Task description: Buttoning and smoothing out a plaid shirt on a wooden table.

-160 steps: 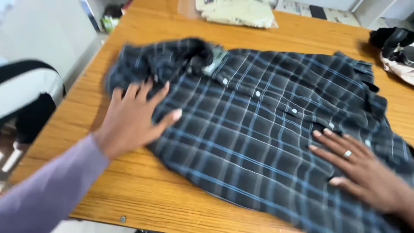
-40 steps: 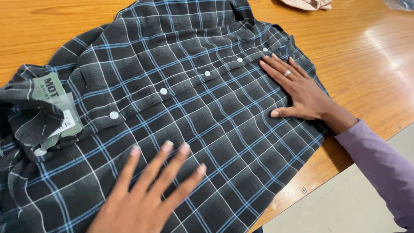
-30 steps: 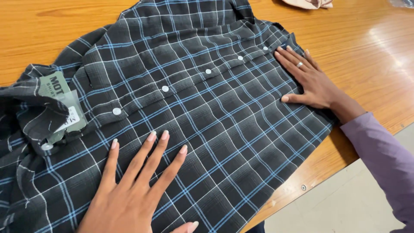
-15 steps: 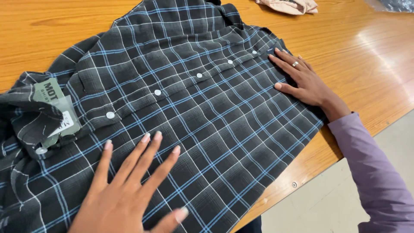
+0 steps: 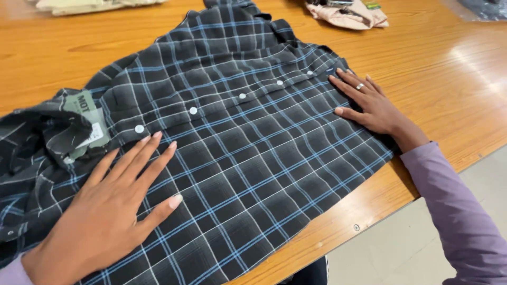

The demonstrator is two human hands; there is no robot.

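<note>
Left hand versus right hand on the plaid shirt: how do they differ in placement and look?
The left hand lies on the dark plaid shirt near the collar, beside the green tag; the right hand lies at the hem end, by the lowest button. The right hand wears a ring; no ring shows on the left hand. Both lie flat, palm down, fingers spread, and both arms wear lilac sleeves.

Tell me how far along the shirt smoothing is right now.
Done: the plaid shirt lies buttoned and spread on the wooden table. In hand: left hand and right hand press flat on it. Left: the collar end is bunched, and no fold shows.
</note>
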